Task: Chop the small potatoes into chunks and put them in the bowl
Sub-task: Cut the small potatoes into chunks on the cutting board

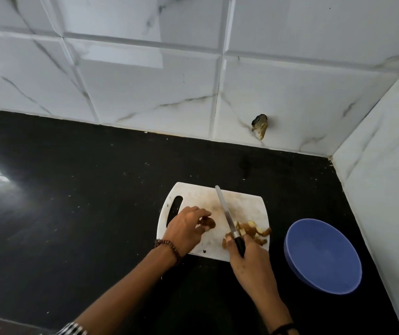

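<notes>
A white cutting board [244, 204] lies on the black counter. My left hand [186, 228] pinches a small brown potato [209, 223] on the board's left part. My right hand [249, 259] grips the black handle of a knife [226, 215]; its blade points away from me across the middle of the board. A pile of cut potato chunks [254, 230] lies on the board's right side, just right of the blade. A blue bowl [324, 256] stands on the counter to the right of the board, with nothing visible inside.
The black counter [85, 189] stretches far to the left. White marbled tile walls [145, 81] close it in at the back and on the right. A chipped hole [261, 124] shows in the back wall tile. Small white specks dot the counter.
</notes>
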